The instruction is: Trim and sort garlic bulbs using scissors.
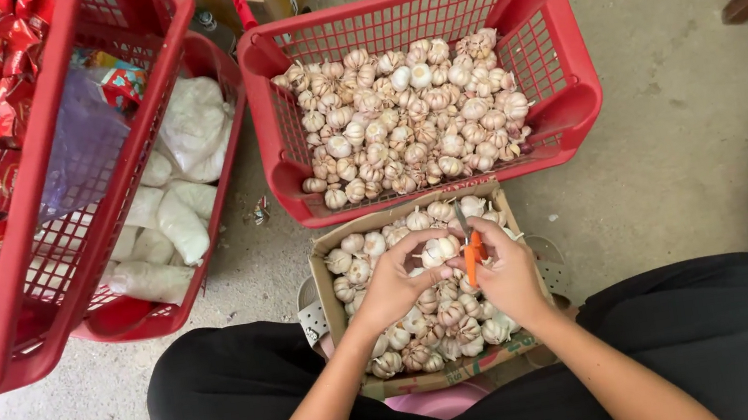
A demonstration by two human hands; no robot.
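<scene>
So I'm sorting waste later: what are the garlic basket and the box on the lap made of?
The red basket looks like moulded plastic: glossy, uniform colour, lattice walls. The box seems plain brown cardboard: matte, with bent, creased flaps.

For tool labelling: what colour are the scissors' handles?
Orange, on the scissors in the right hand; head view.

Both hands work inside the cardboard box (331, 289), hemmed by its walls and the heaped garlic (429, 324). Just ahead, the red basket (572, 94) blocks forward reach at its near rim, and 2 more red baskets (49, 187) crowd the left. Bare concrete floor (680, 167) (right of the box) leaves open passage.
</scene>
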